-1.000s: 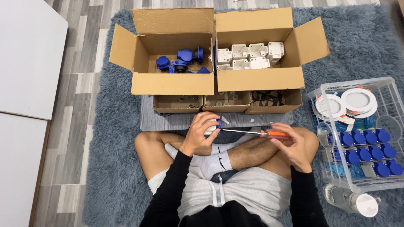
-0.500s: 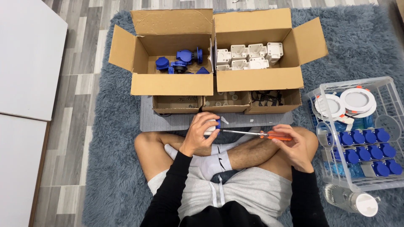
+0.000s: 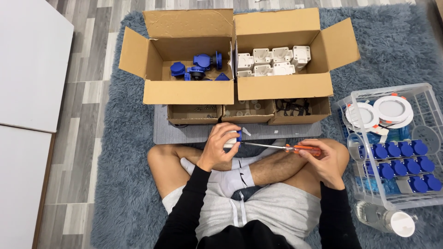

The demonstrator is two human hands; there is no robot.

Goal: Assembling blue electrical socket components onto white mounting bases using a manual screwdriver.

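The left hand is closed around a small white and blue part, fingers curled over its top so that most of it is hidden. The right hand is clamped on the orange handle of a screwdriver, whose thin metal shaft runs level to the left and meets the part at its blue edge. Both forearms, in black sleeves, angle inward over the person's crossed bare legs, the left wrist bent down over the knee, the right hand resting on the other knee.

Taking the part as the landmark: directly beyond it lies a grey mat carrying three small open cardboard trays in a row. Farther beyond, to the left, an open cardboard box holds blue socket pieces; farther beyond, to the right, a second open box holds white housings. Well to the right of the part stands a clear wire-frame basket with round white lamp discs and rows of blue-capped pieces. To the lower right of the part lies a clear plastic bottle on the blue-grey shag rug.
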